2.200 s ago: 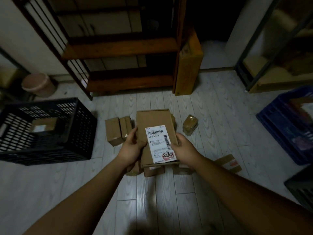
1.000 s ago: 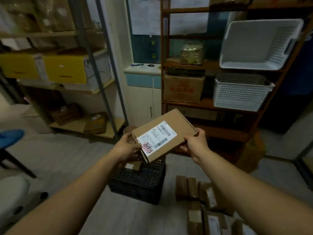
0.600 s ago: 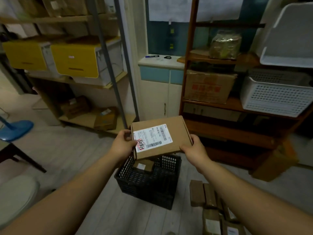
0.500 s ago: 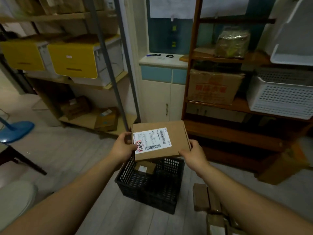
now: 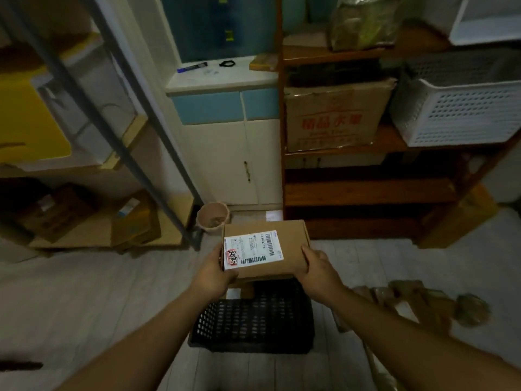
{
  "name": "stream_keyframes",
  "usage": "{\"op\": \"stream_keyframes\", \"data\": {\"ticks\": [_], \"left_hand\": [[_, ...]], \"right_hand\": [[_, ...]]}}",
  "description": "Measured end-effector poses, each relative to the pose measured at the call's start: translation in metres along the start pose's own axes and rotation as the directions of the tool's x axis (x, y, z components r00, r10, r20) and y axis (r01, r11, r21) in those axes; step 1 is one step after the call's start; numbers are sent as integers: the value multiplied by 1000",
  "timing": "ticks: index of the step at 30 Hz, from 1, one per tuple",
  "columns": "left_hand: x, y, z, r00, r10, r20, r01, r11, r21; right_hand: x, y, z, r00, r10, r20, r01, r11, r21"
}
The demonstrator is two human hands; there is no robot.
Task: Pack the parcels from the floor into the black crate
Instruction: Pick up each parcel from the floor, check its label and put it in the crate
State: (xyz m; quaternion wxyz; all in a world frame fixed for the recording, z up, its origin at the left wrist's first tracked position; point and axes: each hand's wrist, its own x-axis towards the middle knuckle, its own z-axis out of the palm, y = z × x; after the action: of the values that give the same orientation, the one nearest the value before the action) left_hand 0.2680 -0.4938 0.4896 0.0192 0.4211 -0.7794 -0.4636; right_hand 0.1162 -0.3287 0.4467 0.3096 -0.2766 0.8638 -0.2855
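STOREROOM — A person holds a flat cardboard parcel (image 5: pixel 287 249) level over the black crate (image 5: pixel 253 323), which sits on the floor (image 5: pixel 98 300) at 6 o'clock in the head view. Left hand (image 5: pixel 214 273) grips the parcel's 9 o'clock edge, thumb on top by the white shipping label (image 5: pixel 252 249). Right hand (image 5: pixel 317 268) grips the 3 o'clock edge, fingers curled under.

Step in hand, by the look of it: parcel is over the crate, lowering yet to come. A smaller box (image 5: pixel 246 290) shows inside the crate, mostly hidden under the held parcel. Next move prob. calls for a straight, flat drop so the parcel clears the rim & lands on or beside that box.

More loose parcels (image 5: pixel 417 303), blurred, lie on the floor at 3 o'clock of the crate, so plenty looks left to pack.

Floor is pale planks; light is dim. Wooden shelf unit (image 5: pixel 366 190) at 1 o'clock carries a printed carton (image 5: pixel 332 119) & a white perforated basket (image 5: pixel 462 111). Cream cabinet (image 5: pixel 231 162) at 12, w/ a small round bin (image 5: pixel 212 217) below it. Metal rack (image 5: pixel 169 204) w/ a yellow bin (image 5: pixel 25 119) at 10.
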Motion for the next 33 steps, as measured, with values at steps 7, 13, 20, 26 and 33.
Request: {"op": "stream_keyframes", "data": {"ticks": [7,13,20,26,33], "left_hand": [[90,-84,15,967,125,224,-142,988,63],[165,-202,90,957,-6,289,-53,980,194],[263,-350,231,960,-60,274,-48,928,370],[327,-432,303,947,-47,316,-139,829,541],[362,-466,343,938,30,344,-273,676,685]], "right_hand": [[46,19,78,982,187,3,-187,982,-35],[122,93,170,970,240,34,-232,960,-155],[220,239,295,955,285,84,-249,922,-298],[275,315,368,956,289,59,-253,905,-342],[323,350,400,957,289,11,-268,902,-339]]}}
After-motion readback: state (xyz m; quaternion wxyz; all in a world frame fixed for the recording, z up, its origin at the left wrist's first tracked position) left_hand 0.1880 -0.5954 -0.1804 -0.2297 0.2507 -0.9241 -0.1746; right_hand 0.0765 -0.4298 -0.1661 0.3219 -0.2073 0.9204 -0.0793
